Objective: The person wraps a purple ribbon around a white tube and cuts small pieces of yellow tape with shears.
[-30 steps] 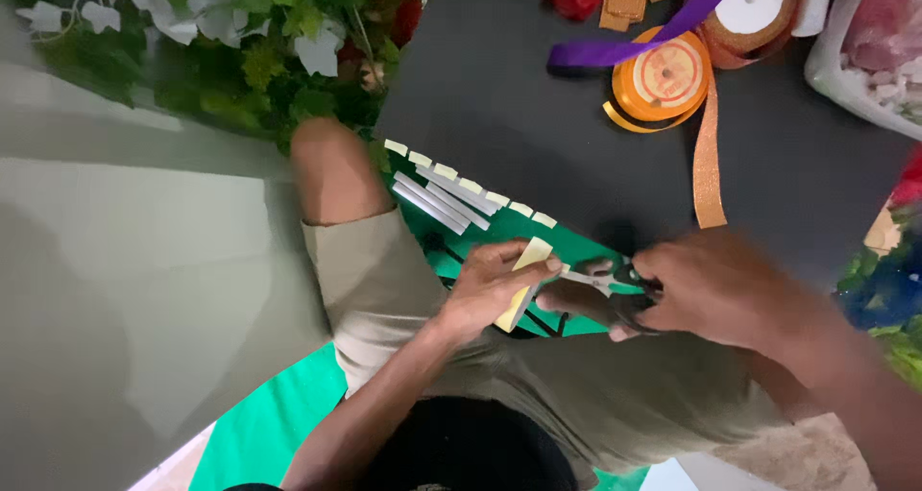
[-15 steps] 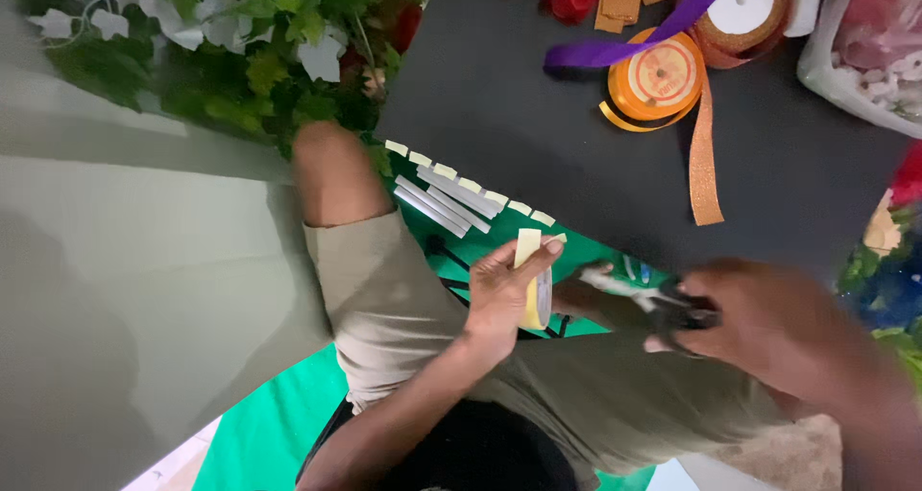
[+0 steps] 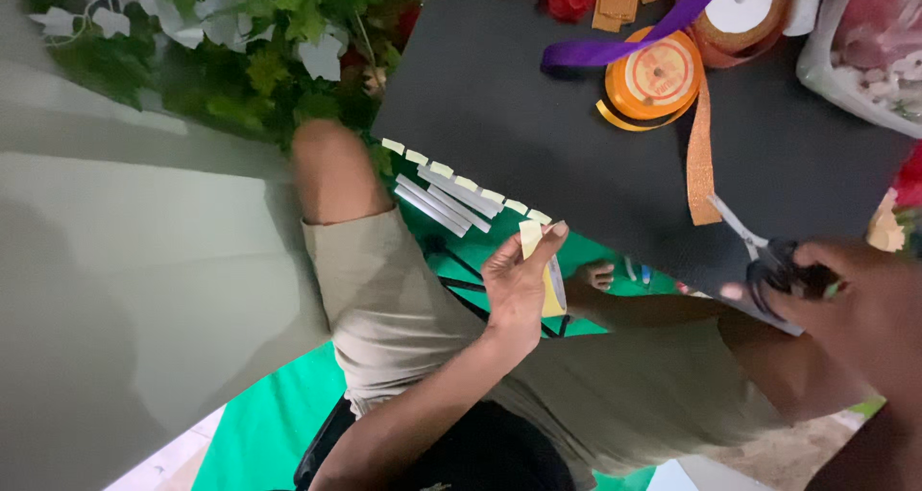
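I pinched the small yellow tape piece [image 3: 531, 237] in my left hand [image 3: 519, 285], my right hand [image 3: 845, 313] clenched the scissors [image 3: 759, 246], so I judged it best to press it beside the row of tape pieces [image 3: 471, 184] on the desk [image 3: 538, 97] edge.

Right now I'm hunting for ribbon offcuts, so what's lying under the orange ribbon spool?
Under the orange ribbon spool lie a purple ribbon and a glittery orange strip on the dark board. Whatever sits directly beneath the spool's middle is covered.

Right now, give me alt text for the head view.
Seated person's left hand pinches a pale yellow tape strip, while the right hand holds scissors over a black board edged with cut tape pieces; ribbon spools lie behind.
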